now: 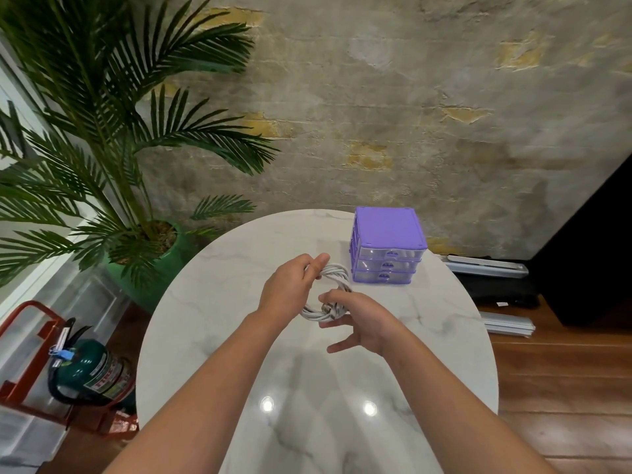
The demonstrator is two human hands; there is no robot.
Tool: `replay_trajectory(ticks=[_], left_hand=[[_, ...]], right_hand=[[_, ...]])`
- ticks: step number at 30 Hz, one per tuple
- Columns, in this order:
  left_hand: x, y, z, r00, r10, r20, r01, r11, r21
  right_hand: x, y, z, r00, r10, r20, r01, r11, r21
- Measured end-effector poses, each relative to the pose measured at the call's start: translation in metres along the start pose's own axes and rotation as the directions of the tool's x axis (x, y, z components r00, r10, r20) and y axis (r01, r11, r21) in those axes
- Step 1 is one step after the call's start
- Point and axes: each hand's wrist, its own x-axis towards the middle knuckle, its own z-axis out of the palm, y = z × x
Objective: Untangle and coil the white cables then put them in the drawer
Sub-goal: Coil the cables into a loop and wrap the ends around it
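A white cable (337, 273), wound into a round coil, is held above the white marble table (219, 285). My left hand (294, 285) grips the coil's upper left part between thumb and curled fingers. My right hand (359, 321) pinches the coil's lower part with thumb and forefinger, its other fingers spread out below. A small purple drawer unit (388, 244) with three clear drawers stands just behind and to the right of the coil; all three drawers are closed.
A potted palm (136, 206) in a green pot stands left of the table. A green fire extinguisher (92, 371) in a red stand lies on the floor at lower left. Grey rails (506, 325) and dark objects lie on the wood floor at right.
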Motion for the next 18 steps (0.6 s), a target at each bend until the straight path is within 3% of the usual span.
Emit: replay_trajectory(ticks=[5, 9, 18], left_hand=[[-0.0003, 0.0019, 0.0055, 1.000, -0.019, -0.007, 0.018, 0.998, -0.064], [-0.0013, 0.0010, 0.0081, 1.000, -0.017, -0.001, 0.017, 0.998, -0.060], [-0.0019, -0.0017, 0.0086, 0.996, -0.027, 0.080, 0.024, 0.999, 0.037]], right_hand=[[0.0016, -0.0079, -0.0040, 0.999, -0.043, -0.009, 0.041, 0.992, -0.122], [0.0023, -0.0043, -0.0024, 0.999, 0.009, -0.036, -0.014, 0.989, -0.144], [-0.0021, -0.0049, -0.0065, 0.988, 0.112, 0.111, -0.116, 0.993, 0.032]])
